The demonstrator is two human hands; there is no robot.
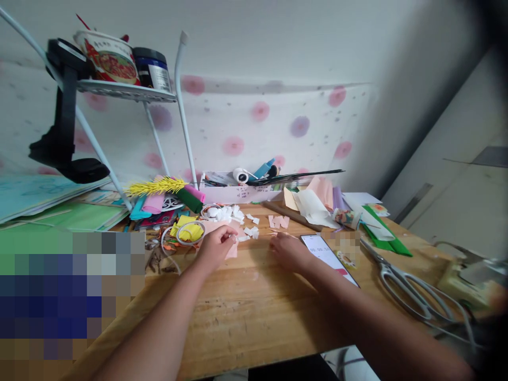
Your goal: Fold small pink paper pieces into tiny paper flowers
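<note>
My left hand [216,247] is held over the middle of the table with thumb and fingertips pinched together; whatever lies between them is too small to name. A pale pink sheet of paper [232,252] shows beneath and beside it. My right hand [289,251] rests low over the wood to the right, its fingers curled together, their grip hidden. Thin pinkish slivers show by its knuckles. Small white paper pieces [251,232] lie between the hands, and pink paper pieces [278,221] lie just beyond the right one.
A phone showing a timer [326,257] lies beside my right forearm, with large scissors [405,288] farther right. Tape rolls, one being a roll around yellow paper [190,233], sit left. Behind are a white box [238,194], crepe paper [315,206] and a white shelf rack [130,91].
</note>
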